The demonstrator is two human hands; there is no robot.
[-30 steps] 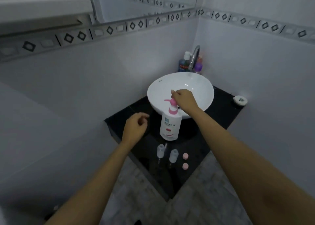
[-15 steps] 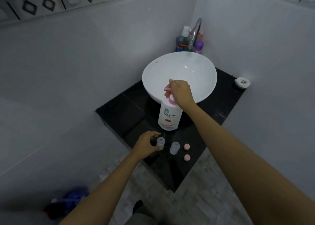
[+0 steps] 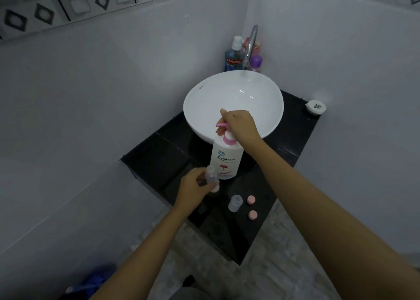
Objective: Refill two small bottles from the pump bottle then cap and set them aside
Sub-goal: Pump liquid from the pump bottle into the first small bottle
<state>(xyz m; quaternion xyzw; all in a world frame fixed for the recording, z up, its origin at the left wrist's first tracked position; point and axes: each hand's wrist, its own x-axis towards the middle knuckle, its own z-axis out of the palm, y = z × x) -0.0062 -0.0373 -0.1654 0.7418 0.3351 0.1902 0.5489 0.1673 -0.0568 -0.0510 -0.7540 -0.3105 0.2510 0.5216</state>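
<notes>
A white pump bottle (image 3: 225, 161) with a pink pump head stands on the black counter (image 3: 293, 138) in front of the sink. My right hand (image 3: 238, 124) rests closed on top of the pump, its pink spout pointing left. My left hand (image 3: 195, 186) holds one small clear bottle (image 3: 52, 174), uncapped and lifted off the counter, just left of the pump bottle's base. The second small clear bottle (image 3: 235, 202) stands open on the counter. Two pink caps (image 3: 251, 199) (image 3: 252, 214) lie to its right.
A white bowl sink (image 3: 234, 97) with a chrome tap (image 3: 250, 47) sits behind the pump bottle. A mouthwash bottle (image 3: 233, 58) and a purple-capped bottle (image 3: 256, 62) stand in the corner. A small white round item (image 3: 316, 107) lies at the counter's right end. Tiled walls close in both sides.
My left hand came down to the counter, closed on the left small bottle and lifted it beside the pump bottle. My right hand has stayed on the pump head.
</notes>
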